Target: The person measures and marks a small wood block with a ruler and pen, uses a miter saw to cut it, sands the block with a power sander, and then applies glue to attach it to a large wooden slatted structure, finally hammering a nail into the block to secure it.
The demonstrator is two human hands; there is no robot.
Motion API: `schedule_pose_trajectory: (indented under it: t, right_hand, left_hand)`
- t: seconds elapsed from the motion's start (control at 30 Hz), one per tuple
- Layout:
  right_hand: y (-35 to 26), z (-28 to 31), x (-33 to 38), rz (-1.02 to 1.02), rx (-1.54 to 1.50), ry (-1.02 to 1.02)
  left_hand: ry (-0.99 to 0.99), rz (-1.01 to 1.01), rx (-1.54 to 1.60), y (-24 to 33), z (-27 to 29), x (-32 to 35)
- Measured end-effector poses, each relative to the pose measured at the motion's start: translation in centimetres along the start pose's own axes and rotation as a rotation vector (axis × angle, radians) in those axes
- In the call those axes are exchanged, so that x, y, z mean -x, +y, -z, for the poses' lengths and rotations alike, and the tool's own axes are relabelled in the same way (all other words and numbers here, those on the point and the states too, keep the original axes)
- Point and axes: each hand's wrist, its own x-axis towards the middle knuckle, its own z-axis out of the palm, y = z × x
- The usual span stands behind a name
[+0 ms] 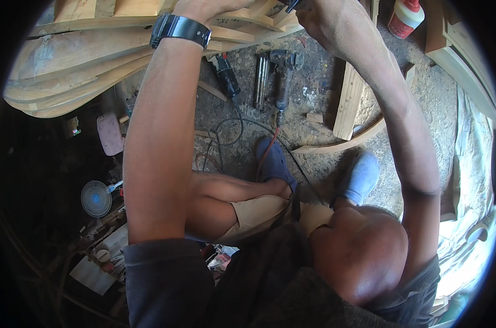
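Both my arms reach up to the top edge of the view. My left hand is mostly cut off there. Its wrist wears a black watch, and it lies against a curved frame of light wooden slats; I cannot see its fingers. To its right, my right hand is closed around a small dark tool held at the same wooden frame. Only the tool's end shows.
On the dusty floor below lie a pneumatic nailer with a red hose, a strip of nails, a black and red power tool, a short plank and a curved wood strip. A white glue bottle stands top right. My blue shoes are beneath me.
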Motion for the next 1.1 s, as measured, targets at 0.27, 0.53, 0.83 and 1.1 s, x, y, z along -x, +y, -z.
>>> schedule_pose_trajectory:
  t: [0.27,0.53,0.83,1.1]
  right_hand:
    - [-1.5,2.0,0.1,-0.157,0.019,-0.068]
    - [-0.8,1.0,1.0,-0.153,0.074,-0.034]
    - [-2.1,1.7,0.7,-0.166,0.119,-0.032]
    - [-2.8,1.9,0.6,-0.132,0.219,-0.031]
  left_hand:
    - [0.006,-0.023,-0.041,0.4,0.2,0.3]
    - [-0.010,-0.025,-0.053,0.3,0.2,-0.1]
    - [-0.048,-0.006,-0.023,0.2,0.3,-0.1]
    - [-0.100,0.106,-0.013,0.4,0.1,-0.4]
